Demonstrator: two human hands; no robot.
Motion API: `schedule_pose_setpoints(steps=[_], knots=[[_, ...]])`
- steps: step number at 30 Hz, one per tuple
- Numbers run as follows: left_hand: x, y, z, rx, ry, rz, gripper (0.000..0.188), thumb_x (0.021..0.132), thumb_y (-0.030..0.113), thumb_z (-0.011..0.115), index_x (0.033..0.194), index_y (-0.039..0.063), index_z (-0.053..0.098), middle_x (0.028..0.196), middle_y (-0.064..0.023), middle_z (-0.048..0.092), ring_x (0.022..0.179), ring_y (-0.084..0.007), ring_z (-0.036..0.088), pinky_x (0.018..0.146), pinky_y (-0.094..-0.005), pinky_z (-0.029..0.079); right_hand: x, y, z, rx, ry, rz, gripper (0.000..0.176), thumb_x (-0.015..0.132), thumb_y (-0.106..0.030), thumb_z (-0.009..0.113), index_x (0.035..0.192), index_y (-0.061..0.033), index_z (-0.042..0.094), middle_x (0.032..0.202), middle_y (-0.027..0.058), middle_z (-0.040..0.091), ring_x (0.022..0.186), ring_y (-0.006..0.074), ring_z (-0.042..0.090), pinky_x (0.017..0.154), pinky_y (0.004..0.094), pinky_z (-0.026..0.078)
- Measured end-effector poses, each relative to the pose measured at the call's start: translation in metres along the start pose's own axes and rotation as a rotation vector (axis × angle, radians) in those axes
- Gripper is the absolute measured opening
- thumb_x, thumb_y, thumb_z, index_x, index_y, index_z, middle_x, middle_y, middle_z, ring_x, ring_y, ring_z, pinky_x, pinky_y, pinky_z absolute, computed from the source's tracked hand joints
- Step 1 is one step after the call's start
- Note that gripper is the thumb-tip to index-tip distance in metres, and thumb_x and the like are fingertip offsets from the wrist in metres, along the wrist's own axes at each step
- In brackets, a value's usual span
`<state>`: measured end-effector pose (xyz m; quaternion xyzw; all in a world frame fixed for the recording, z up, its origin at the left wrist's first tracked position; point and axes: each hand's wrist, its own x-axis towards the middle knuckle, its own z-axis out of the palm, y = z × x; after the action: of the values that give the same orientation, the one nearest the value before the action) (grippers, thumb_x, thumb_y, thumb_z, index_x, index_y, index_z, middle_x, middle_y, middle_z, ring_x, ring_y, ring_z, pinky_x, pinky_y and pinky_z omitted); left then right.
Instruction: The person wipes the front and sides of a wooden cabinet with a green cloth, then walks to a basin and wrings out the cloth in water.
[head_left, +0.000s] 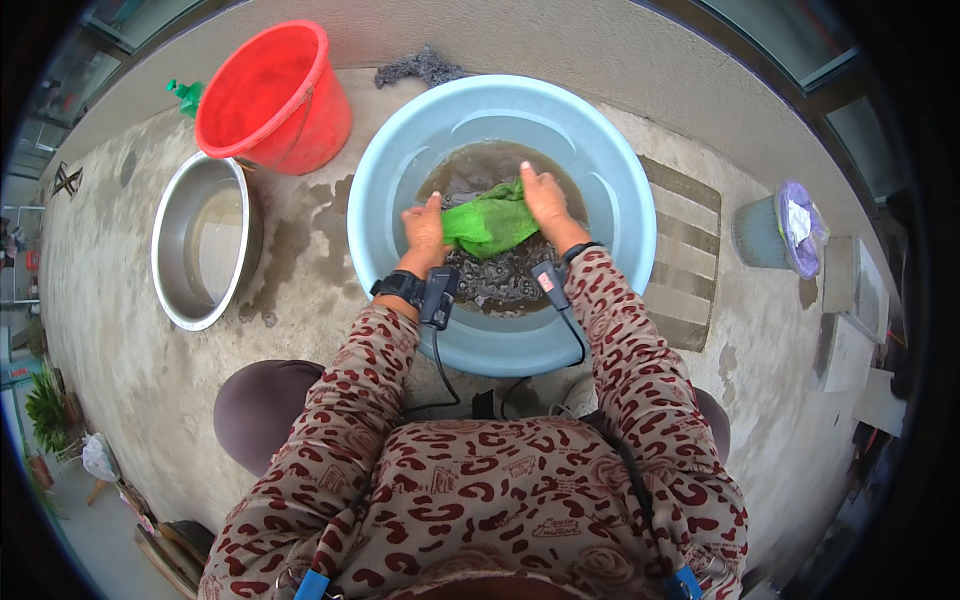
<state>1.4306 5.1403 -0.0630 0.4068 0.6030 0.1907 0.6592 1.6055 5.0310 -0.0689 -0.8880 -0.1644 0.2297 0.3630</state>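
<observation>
A wet green cloth (491, 223) is stretched between my hands above murky water in a large light-blue plastic basin (375, 161). Its left end is gripped by my left hand (424, 229), thumb upward. My right hand (546, 196) grips the other end, a little higher in the picture. The cloth has a darker patch in its middle. Bubbles float on the dark water (495, 289) below it. Both wrists wear black bands with small cabled devices.
Left of the basin stand a red plastic bucket (330, 112) and a metal basin (247, 217) holding cloudy water. A gray cloth (421, 66) lies by the wall behind. To the right are a striped mat (682, 255) and a lined waste bin (759, 231).
</observation>
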Motion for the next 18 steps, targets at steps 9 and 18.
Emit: schedule_pose_setpoints(steps=[9,18], knots=[[-0.018,0.004,0.012,1.483,-0.142,0.685,0.063,0.071,0.041,0.065,0.126,0.020,0.043,0.128,-0.0113,0.038,0.126,-0.0299,0.024,0.096,-0.0532,0.027,-0.023,0.048,0.023,-0.107,-0.083,0.052,0.052,0.065,-0.027,0.073,0.102,0.0034,0.054,0.100,0.0206,0.060,0.098,0.0320,0.057,0.083,0.0367,0.044],[0.023,-0.004,0.002,-0.184,-0.805,-0.296,0.041,0.078,0.036,0.058,0.104,0.006,0.055,0.101,-0.0112,0.060,0.092,-0.0261,0.057,0.085,-0.0392,0.043,-0.032,0.007,0.004,0.673,-0.239,0.281,0.025,0.082,-0.031,0.059,0.076,-0.0065,0.057,0.065,0.0020,0.054,0.062,0.0159,0.052,0.061,0.0314,0.044]])
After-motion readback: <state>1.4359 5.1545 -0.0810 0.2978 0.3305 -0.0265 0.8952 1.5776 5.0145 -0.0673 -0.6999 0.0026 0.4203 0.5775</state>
